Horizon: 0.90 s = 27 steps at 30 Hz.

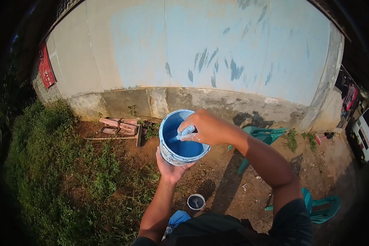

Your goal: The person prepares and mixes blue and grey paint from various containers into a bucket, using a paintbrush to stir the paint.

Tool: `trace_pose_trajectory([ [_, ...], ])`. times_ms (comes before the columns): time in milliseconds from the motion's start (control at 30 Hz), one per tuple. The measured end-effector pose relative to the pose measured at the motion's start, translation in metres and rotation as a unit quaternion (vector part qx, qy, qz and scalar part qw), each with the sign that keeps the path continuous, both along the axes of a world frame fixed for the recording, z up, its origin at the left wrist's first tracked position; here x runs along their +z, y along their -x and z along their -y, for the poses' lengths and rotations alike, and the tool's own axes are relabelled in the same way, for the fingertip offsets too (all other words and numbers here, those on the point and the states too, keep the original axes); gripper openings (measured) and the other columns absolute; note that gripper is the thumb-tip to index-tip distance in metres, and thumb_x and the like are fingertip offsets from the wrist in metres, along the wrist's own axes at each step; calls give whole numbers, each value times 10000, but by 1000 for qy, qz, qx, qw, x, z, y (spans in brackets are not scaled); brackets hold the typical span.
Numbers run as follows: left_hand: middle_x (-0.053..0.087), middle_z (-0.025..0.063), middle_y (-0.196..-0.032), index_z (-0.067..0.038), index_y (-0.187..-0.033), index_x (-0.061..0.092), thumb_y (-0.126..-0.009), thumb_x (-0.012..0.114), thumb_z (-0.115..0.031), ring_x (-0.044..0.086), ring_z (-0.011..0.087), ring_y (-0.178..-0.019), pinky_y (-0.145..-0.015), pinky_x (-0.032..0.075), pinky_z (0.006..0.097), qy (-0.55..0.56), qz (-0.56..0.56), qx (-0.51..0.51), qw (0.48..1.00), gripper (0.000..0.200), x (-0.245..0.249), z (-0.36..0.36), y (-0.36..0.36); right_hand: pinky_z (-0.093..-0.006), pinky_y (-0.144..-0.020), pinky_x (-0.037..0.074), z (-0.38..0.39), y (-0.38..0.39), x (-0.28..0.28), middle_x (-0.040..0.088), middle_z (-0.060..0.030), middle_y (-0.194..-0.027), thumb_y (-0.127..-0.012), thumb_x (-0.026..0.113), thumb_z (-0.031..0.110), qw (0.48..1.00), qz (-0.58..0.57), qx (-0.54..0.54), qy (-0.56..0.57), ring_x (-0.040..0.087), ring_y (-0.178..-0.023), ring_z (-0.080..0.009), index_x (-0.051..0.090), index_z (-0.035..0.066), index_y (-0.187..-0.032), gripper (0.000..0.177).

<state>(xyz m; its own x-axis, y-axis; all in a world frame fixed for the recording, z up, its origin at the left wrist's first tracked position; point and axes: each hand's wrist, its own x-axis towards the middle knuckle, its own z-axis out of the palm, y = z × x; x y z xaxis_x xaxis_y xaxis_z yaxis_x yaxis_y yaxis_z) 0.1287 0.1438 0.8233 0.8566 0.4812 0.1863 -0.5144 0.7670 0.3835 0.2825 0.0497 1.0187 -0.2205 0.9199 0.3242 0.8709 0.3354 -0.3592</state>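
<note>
A paint bucket (165, 148), white outside with blue smears on its rim, is held up in front of me with blue paint (183, 148) inside. My left hand (172, 169) supports it from below, fingers and thumb spread round its lower wall. Over the rim from the right reaches my right hand (199, 127), closed round the paint-coated light-blue handle of a paintbrush (187, 130). The brush is inside the bucket; its bristle end cannot be clearly made out. Paint specks mark the right fingers.
Ahead stands a wall (143, 49) partly coated light blue, with darker dabs. A small paint pot (196, 201) sits on the ground near me. Green plastic chairs (266, 134) are at the right, wood pieces (121, 125) by the wall's base, and bushes (45, 164) at the left.
</note>
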Motion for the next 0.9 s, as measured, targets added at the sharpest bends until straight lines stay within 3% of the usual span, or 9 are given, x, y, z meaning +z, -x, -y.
trace_pose_trajectory([
  [67,417,169,-1550,-141,-1544,359,-953,322,-726,497,418,-1351,-1001,489,648,9,4,-21,1000,833,8,3,-10,-425,-796,558,1,-4,0,740,-189,-979,-837,801,195,999,13,4,-29,708,-851,-330,760,19,-1034,268],
  [133,424,160,-1548,-148,-1536,378,-956,324,-719,497,398,-1356,-1018,481,638,-2,19,-54,998,815,9,0,-19,-450,-822,549,3,-7,4,730,-172,-942,-843,777,160,984,148,-5,-102,696,-867,-336,755,41,-1057,246],
  [233,430,151,-1546,-150,-1532,385,-957,321,-718,496,391,-1358,-1021,480,635,-6,6,-55,998,810,17,6,-27,-456,-842,538,3,-20,-1,722,-164,-929,-842,764,150,976,183,27,-117,688,-905,-342,748,58,-1082,258],
  [367,431,142,-1548,-151,-1536,380,-958,314,-717,493,386,-1361,-1020,480,635,-12,11,-61,998,812,16,10,-35,-465,-820,545,23,-21,1,727,-179,-910,-820,770,161,981,181,-65,-16,696,-877,-366,752,52,-1070,273],
  [567,416,121,-1566,-167,-1537,386,-960,354,-701,476,367,-1380,-1040,460,636,18,13,-35,999,787,-6,24,-41,-474,-761,550,44,-18,-25,702,-250,-809,-803,764,190,987,105,-113,33,694,-775,-409,756,-9,-1000,280],
  [667,449,106,-1548,-154,-1517,429,-975,355,-687,471,342,-1385,-1108,417,580,60,-8,12,998,764,-17,33,-36,-455,-746,544,48,-5,-39,688,-263,-789,-820,759,200,987,39,-142,57,700,-779,-390,754,-29,-992,287],
  [733,455,106,-1544,-150,-1513,436,-980,355,-678,473,339,-1382,-1113,416,567,69,-7,28,997,754,-29,31,-28,-445,-724,539,48,3,-50,696,-258,-816,-829,775,233,979,-76,-183,49,708,-773,-363,752,-31,-1009,320],
  [867,481,108,-1524,-147,-1498,457,-988,353,-662,486,337,-1367,-1116,414,563,80,-2,86,993,732,-54,22,0,-431,-719,540,44,26,-60,713,-237,-847,-837,788,234,980,-120,-157,38,714,-786,-349,750,-33,-1016,324],
  [900,486,109,-1519,-150,-1495,461,-986,353,-663,488,342,-1365,-1112,414,572,73,0,99,992,731,-56,22,8,-428,-713,539,41,31,-67,710,-249,-849,-836,775,177,979,-146,-143,-3,706,-774,-375,746,-40,-1006,277],
])
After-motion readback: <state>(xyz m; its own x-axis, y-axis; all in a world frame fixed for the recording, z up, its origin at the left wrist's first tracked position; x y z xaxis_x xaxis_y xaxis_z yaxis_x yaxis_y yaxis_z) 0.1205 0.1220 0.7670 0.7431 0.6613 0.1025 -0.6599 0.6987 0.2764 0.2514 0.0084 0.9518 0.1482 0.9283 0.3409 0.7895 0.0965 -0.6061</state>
